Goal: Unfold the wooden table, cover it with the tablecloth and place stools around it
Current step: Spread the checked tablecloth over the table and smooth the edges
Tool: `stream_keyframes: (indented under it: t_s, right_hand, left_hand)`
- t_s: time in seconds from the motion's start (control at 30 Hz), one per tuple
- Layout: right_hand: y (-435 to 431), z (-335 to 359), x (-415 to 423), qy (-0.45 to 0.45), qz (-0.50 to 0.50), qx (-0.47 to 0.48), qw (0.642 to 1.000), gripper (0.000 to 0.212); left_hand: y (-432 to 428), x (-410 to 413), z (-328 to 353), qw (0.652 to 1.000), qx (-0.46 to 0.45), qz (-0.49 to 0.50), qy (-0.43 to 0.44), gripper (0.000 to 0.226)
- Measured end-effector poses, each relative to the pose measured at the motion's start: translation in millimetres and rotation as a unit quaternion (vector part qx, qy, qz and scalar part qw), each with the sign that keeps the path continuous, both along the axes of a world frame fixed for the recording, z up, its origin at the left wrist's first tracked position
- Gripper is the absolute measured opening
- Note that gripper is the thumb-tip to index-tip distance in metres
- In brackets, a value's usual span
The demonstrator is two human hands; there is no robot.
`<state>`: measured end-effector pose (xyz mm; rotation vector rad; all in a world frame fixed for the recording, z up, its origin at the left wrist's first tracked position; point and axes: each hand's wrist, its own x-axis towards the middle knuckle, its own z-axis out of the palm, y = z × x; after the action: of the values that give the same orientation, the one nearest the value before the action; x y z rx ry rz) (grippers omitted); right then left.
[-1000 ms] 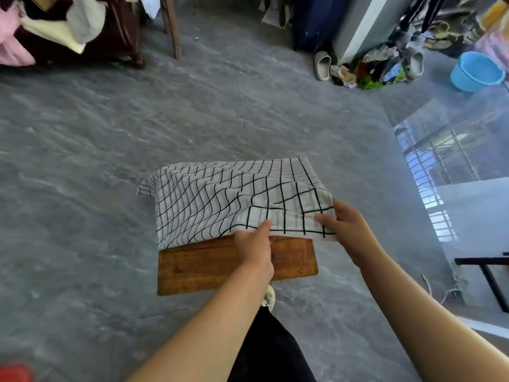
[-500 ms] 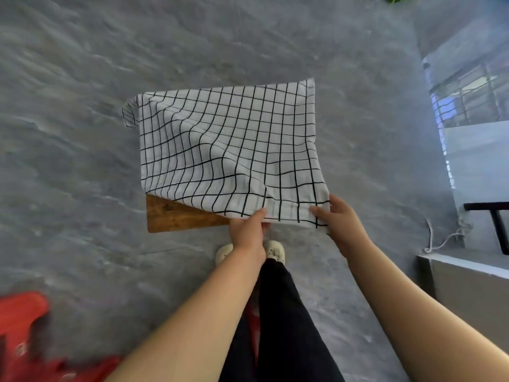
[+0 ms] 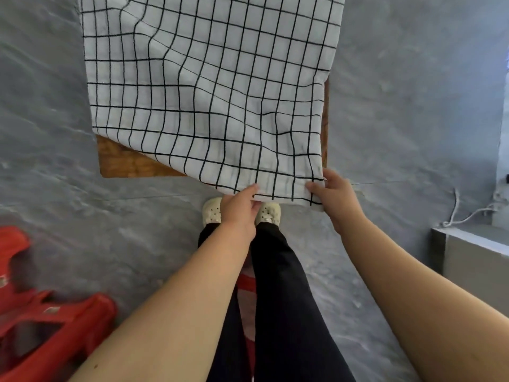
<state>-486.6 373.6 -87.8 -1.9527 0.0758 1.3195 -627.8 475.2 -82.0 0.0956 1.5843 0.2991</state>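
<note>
A white tablecloth (image 3: 203, 86) with a black grid lies over the wooden table (image 3: 124, 162). Bare wood shows only at the near left corner and as a thin strip along the right edge. My left hand (image 3: 238, 206) pinches the cloth's near hem at its middle. At the near right corner of the cloth, my right hand (image 3: 334, 195) grips the fabric, which hangs past the table's front edge. Red plastic stools (image 3: 41, 321) lie at the lower left on the floor.
Grey marbled floor surrounds the table. My feet in cream shoes (image 3: 212, 212) stand right at the table's front edge. A grey low ledge (image 3: 473, 252) with a white cord (image 3: 465, 216) is at the right.
Both hands have drawn the cloth's near hem toward me, so it now covers most of the wood. My view has tilted down, bringing the red stools and my feet into sight.
</note>
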Motion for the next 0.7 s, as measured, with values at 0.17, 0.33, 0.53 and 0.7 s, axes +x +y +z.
stream_keyframes:
  t_s: [0.17,0.33,0.53,0.7]
  right_hand:
    - [-12.4,-37.0,11.1,0.006,-0.008,-0.028,1.0,0.042]
    - [-15.0,-56.3,24.9,0.005,-0.008,-0.024,1.0,0.027]
    - [-14.5,-69.3,35.4,-0.023,-0.004,-0.026,0.999,0.021]
    - [-11.5,-76.5,49.0,-0.039,-0.032,-0.038,0.998,0.018]
  left_hand:
    - [13.9,-5.7,-25.9,0.993,-0.025,0.064,-0.096,0.012]
    - [40.2,-8.4,-50.9,0.992,0.011,0.091,-0.091,0.022]
    - [76.9,-10.5,-71.6,0.987,0.05,0.12,-0.09,0.032]
    - [84.4,-13.1,-74.4,0.988,0.061,0.115,-0.078,0.031]
